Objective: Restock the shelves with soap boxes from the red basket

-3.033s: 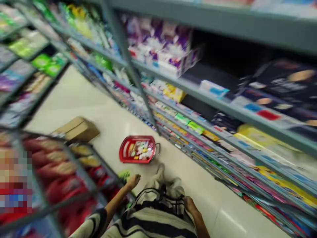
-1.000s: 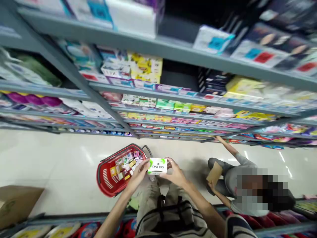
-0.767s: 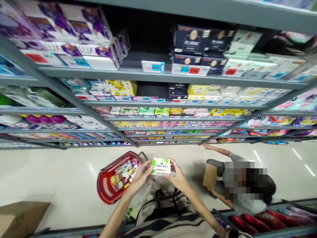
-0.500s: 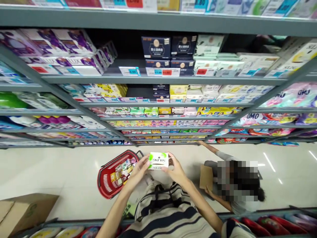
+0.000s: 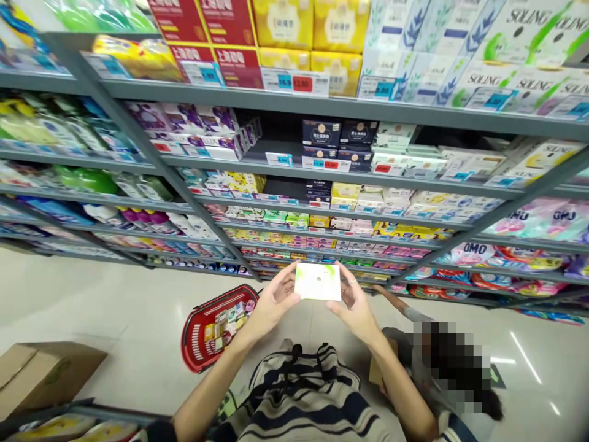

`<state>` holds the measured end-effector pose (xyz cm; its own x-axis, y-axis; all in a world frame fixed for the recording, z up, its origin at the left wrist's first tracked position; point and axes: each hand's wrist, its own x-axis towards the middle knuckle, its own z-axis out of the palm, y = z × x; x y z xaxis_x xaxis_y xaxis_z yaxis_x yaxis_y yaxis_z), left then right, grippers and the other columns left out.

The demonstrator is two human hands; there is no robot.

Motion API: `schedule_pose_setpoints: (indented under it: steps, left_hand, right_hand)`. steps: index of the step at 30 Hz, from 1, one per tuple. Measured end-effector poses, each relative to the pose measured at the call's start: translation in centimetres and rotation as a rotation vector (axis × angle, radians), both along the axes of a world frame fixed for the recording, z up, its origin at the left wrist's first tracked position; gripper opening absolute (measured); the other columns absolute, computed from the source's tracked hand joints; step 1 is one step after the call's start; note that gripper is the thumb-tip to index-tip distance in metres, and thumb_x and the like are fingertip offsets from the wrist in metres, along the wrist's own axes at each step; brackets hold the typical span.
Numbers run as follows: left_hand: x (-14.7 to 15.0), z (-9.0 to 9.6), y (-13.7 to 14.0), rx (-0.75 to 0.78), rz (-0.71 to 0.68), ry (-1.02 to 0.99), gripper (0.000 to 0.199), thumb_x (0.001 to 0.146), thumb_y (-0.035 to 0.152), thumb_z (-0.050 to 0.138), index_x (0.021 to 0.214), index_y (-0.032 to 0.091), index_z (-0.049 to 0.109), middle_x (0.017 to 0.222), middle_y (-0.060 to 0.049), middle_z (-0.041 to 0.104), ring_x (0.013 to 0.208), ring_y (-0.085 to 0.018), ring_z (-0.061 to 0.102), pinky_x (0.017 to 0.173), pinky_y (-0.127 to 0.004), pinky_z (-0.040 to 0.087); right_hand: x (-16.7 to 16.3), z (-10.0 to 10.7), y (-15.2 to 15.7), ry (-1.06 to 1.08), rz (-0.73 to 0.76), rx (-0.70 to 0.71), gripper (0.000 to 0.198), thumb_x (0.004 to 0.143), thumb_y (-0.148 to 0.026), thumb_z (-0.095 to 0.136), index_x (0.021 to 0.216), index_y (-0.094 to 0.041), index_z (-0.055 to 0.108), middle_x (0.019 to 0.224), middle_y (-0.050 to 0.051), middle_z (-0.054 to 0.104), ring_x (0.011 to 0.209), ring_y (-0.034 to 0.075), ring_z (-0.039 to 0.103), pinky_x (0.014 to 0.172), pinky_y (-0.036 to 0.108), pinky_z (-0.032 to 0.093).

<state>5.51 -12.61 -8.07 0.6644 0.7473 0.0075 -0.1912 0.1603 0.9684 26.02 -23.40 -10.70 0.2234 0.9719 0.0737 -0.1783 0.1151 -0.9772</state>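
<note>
A small white soap box (image 5: 317, 281) with green corners is held up in front of my chest, its broad face turned up. My left hand (image 5: 276, 301) grips its left end between thumb and fingers. At the opposite end, my right hand (image 5: 358, 304), with a ring on one finger, pinches it in the same way. White and green SOLING boxes (image 5: 519, 37) of similar look stand on the top shelf at the right. Below and left of my left hand, a red shopping basket (image 5: 192, 334) on the floor contains several small boxes.
Tall shelving (image 5: 276, 161) full of boxed and bagged goods runs across the front. At lower right another person (image 5: 414, 362) crouches, one arm reaching to the bottom shelf. A cardboard carton (image 5: 50, 374) lies on the floor at left. More goods are on a shelf behind me.
Both hands have raised the box and moved it slightly right. Its lettered side has tipped out of view, leaving the pale broad face showing. The view has tilted up, revealing the top shelf.
</note>
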Motion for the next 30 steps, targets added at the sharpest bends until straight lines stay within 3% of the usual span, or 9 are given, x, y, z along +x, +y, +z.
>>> schedule_pose_setpoints:
  steps: [4,10,16,18,20,23,27,30]
  left_hand:
    - [-0.4,1.2,0.8,0.049,0.001,-0.080,0.079,0.090,0.036,0.080,0.160,0.026,0.044,0.134,-0.011,0.064,0.118,-0.023,0.064,0.105,-0.034,0.052]
    - [-1.1,1.9,1.9,0.033,0.030,-0.096,0.079,0.090,0.039,0.080,0.159,0.023,0.043,0.128,-0.011,0.065,0.117,-0.023,0.064,0.101,-0.032,0.052]
    - [0.0,0.9,0.5,-0.225,0.100,-0.162,0.071,0.081,0.051,0.086,0.136,0.026,0.048,0.129,-0.011,0.070,0.118,-0.025,0.069,0.105,-0.040,0.053]
    - [0.0,0.6,0.3,-0.287,0.136,-0.100,0.074,0.080,0.045,0.088,0.138,0.027,0.045,0.126,-0.009,0.072,0.118,-0.024,0.069,0.103,-0.038,0.054]
    - [-0.3,0.7,0.5,-0.293,0.155,-0.043,0.077,0.084,0.042,0.084,0.147,0.028,0.041,0.131,-0.009,0.071,0.122,-0.024,0.068,0.103,-0.036,0.054]
    - [-1.1,1.6,1.7,-0.213,0.061,0.018,0.081,0.089,0.042,0.079,0.157,0.026,0.039,0.142,-0.011,0.067,0.129,-0.026,0.065,0.106,-0.034,0.053]
    - [-1.4,2.7,3.4,-0.045,-0.128,0.096,0.087,0.089,0.042,0.078,0.163,0.022,0.036,0.139,-0.012,0.069,0.120,-0.025,0.069,0.103,-0.035,0.053]
    - [-1.4,3.1,4.3,0.045,-0.245,0.156,0.086,0.090,0.040,0.077,0.164,0.024,0.035,0.135,-0.012,0.071,0.113,-0.024,0.071,0.099,-0.036,0.055]
  right_hand:
    - [-0.5,2.0,0.9,0.035,0.010,0.089,0.091,0.085,-0.030,0.085,0.161,-0.036,0.036,0.155,0.009,0.057,0.133,0.023,0.063,0.108,0.036,0.055]
    - [-1.6,2.7,2.3,-0.004,-0.016,0.096,0.085,0.085,-0.029,0.084,0.157,-0.033,0.039,0.158,0.010,0.053,0.131,0.023,0.065,0.108,0.037,0.055]
    - [-5.6,1.4,2.7,-0.016,-0.263,0.098,0.079,0.081,-0.030,0.088,0.140,-0.035,0.037,0.132,0.008,0.067,0.113,0.021,0.070,0.099,0.039,0.058]
    - [-6.6,0.9,2.2,-0.099,-0.260,0.075,0.077,0.078,-0.030,0.089,0.136,-0.034,0.038,0.138,0.008,0.061,0.114,0.021,0.069,0.097,0.039,0.058]
    - [-6.6,0.8,1.6,-0.217,-0.209,0.068,0.063,0.080,-0.033,0.087,0.128,-0.032,0.047,0.142,0.009,0.057,0.117,0.022,0.067,0.096,0.038,0.057]
    - [-4.9,2.0,1.6,-0.309,-0.177,0.057,0.034,0.093,-0.039,0.072,0.122,-0.029,0.057,0.134,0.008,0.061,0.116,0.022,0.065,0.096,0.037,0.056]
    - [-2.3,4.4,2.8,-0.267,-0.088,-0.036,0.044,0.097,-0.045,0.068,0.136,-0.030,0.059,0.128,0.008,0.064,0.102,0.019,0.068,0.088,0.033,0.058]
    - [-1.6,5.5,3.6,-0.169,0.028,-0.096,0.039,0.092,-0.046,0.073,0.126,-0.029,0.064,0.118,0.005,0.067,0.090,0.016,0.067,0.073,0.028,0.059]
